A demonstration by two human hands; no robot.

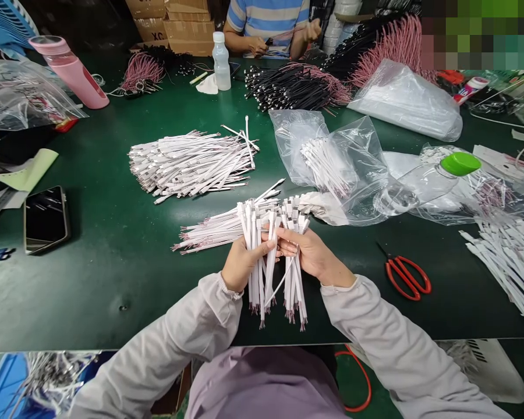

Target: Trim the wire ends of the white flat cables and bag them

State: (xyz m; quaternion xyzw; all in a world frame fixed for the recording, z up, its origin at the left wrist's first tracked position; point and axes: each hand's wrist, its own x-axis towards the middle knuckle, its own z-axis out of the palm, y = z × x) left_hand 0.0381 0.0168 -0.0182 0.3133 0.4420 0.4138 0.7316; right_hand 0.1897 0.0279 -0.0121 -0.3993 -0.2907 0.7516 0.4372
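White flat cables (254, 222) stand upright above the green worktop (113, 250), plugs up, frayed ends toward the person; left hand (241, 263) grip closed round most; right hand (313, 255), touching alongside, grips the remainder.

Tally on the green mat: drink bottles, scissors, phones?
Drink bottles: 3
Scissors: 1
Phones: 1
Total: 5
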